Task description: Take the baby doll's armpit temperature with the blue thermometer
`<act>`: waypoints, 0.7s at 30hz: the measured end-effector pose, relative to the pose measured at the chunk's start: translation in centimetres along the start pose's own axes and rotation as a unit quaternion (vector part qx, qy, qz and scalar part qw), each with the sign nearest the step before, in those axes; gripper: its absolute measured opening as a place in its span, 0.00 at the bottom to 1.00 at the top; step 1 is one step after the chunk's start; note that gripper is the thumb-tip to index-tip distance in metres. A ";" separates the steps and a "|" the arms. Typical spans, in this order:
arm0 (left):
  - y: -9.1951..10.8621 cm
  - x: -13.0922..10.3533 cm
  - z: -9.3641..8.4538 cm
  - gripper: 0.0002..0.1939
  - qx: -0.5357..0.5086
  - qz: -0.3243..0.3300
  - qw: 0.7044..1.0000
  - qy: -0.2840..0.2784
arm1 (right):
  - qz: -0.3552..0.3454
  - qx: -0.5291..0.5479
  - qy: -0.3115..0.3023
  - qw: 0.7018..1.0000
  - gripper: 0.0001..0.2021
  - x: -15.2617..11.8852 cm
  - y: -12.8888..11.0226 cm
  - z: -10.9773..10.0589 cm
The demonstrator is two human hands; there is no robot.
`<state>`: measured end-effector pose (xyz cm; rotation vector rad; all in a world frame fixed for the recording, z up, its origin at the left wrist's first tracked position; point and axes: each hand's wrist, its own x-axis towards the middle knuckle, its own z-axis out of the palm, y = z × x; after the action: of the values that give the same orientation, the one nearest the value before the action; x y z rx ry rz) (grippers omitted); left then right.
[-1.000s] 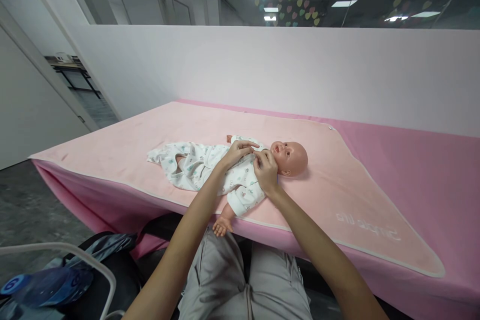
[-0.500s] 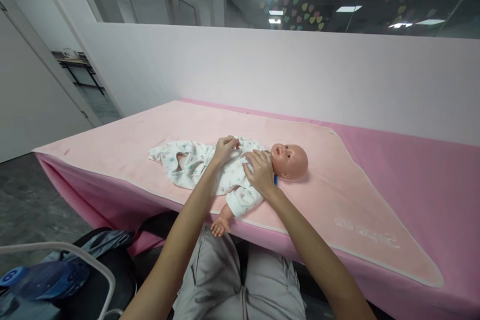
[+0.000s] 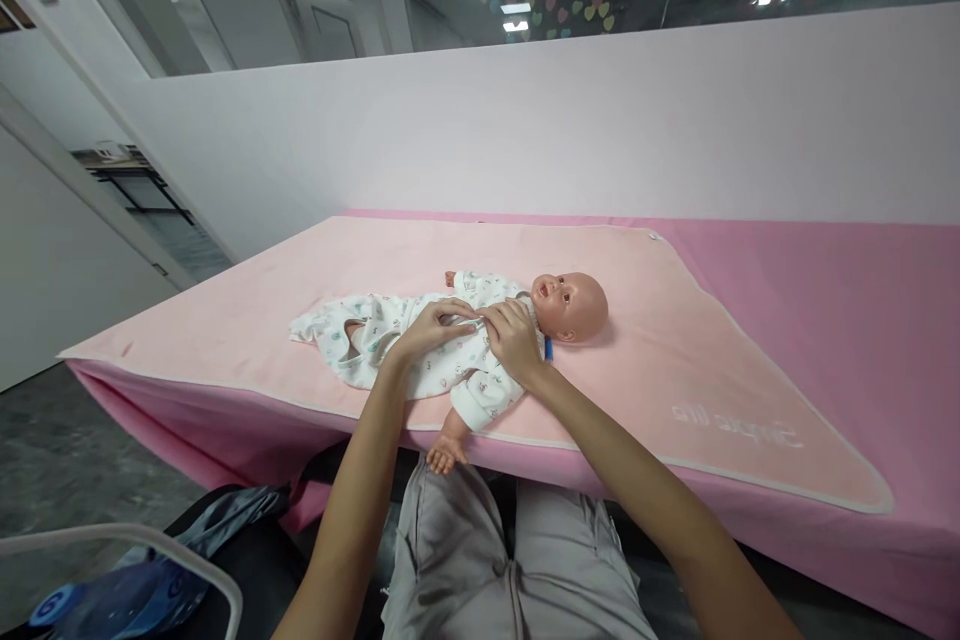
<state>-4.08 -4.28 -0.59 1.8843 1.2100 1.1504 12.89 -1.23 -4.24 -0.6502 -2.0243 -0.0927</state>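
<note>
Both hands are held low over the front of a doll [image 3: 457, 360], their fingertips brought close together on its patterned white garment [image 3: 431, 375]. By the left hand [image 3: 435, 330], only a narrow gap is left between thumb and fingers, and the cloth is touched at the tips. The right hand [image 3: 514, 338] is laid across the upper chest with its fingers bent toward those of the left. Whether a fold of cloth is pinched by either hand cannot be told, as the tips are too small to make out.

The doll is laid on its back beneath both hands, with its bald head [image 3: 574, 308] just beyond the right hand and its clothed legs [image 3: 341, 335] stretched out past the left. One sleeve [image 3: 489, 398] is extended nearer the person than the hands, and a small bare doll hand [image 3: 446, 455] is hung over the table's edge. A blue patch [image 3: 548, 348] is seen beside the right wrist. Under everything, a peach mat [image 3: 637, 400] is spread over a pink cloth [image 3: 825, 320].
</note>
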 end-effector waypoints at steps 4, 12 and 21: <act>0.0 0.0 0.1 0.12 -0.020 0.000 1.000 0.000 | -0.016 0.001 -0.001 1.000 0.13 -0.1 0.0 -0.1; 0.0 -0.2 0.0 0.14 -0.034 -0.031 0.999 0.020 | -0.001 0.005 0.001 1.000 0.10 0.0 -0.2 -0.3; 0.0 -0.3 0.0 0.18 -0.019 -0.042 0.999 0.030 | 0.017 -0.010 0.002 1.000 0.11 -0.1 -0.2 -0.1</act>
<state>-4.09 -4.55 -0.68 1.7662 1.2781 1.1835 12.95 -1.45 -4.19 -0.6959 -2.0108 -0.0936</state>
